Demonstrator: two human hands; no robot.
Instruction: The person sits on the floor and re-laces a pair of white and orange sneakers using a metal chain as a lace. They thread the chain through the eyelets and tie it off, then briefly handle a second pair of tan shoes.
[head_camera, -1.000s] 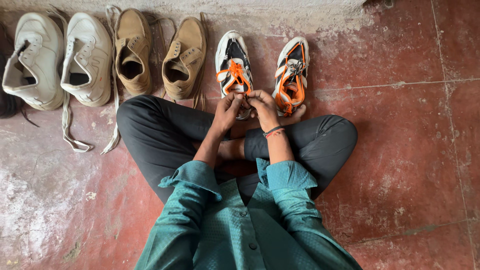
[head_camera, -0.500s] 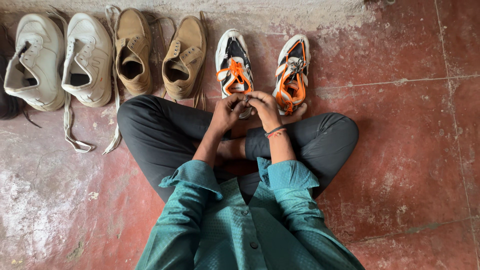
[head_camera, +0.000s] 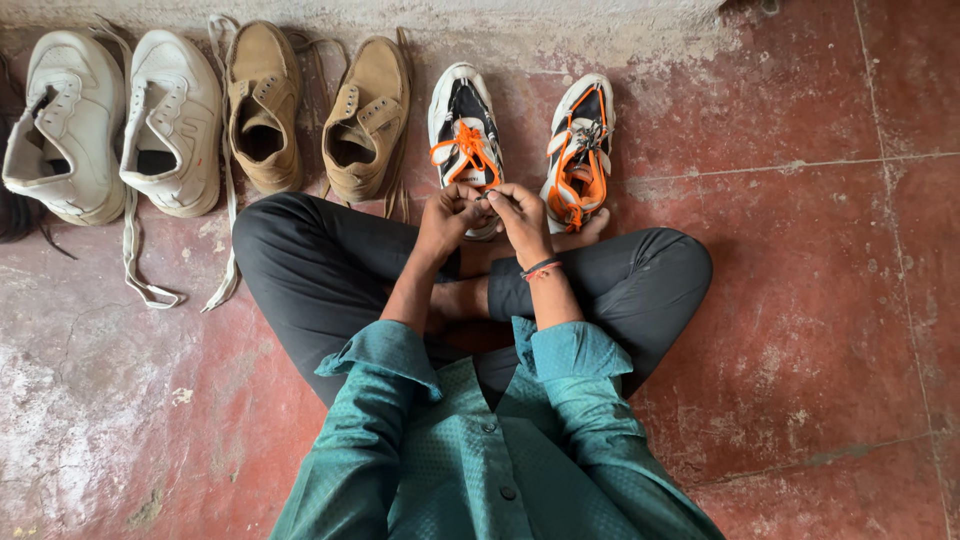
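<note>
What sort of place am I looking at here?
Probably a plain room or porch in a home: a worn red floor meeting a rough plastered wall base, and pairs of shoes lined along it, white sneakers and tan shoes among them.

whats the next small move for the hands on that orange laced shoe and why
Probably draw the lace ends snug. Both hands, left hand and right hand, meet at the tongue end of the left black-and-white sneaker, whose orange laces look crossed but loose.
</note>
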